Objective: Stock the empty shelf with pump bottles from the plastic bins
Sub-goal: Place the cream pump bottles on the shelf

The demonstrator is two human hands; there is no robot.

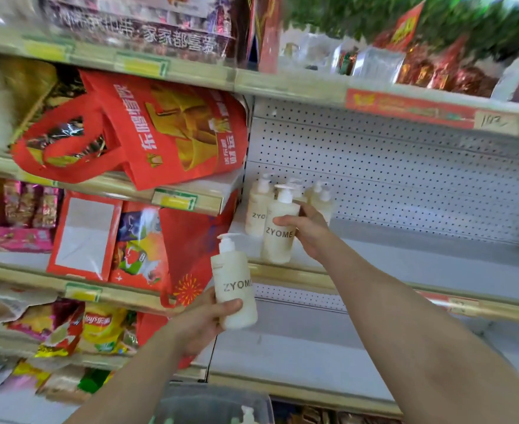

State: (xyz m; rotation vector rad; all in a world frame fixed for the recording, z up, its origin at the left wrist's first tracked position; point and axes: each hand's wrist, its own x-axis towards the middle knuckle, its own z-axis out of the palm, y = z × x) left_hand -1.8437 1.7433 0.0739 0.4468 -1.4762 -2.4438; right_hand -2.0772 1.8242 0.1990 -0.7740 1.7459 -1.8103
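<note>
Right hand (308,232) wrapped round front bottle (278,237), standing it upright at left end of shelf (420,261), close against back bottles (256,214), probably to pack row tight. Left hand (201,324) grips spare bottle (236,289) below shelf edge, likely queued next.

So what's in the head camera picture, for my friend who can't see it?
The right hand grips a cream pump bottle at the white shelf, beside other bottles. The left hand holds a second bottle lower down.
</note>
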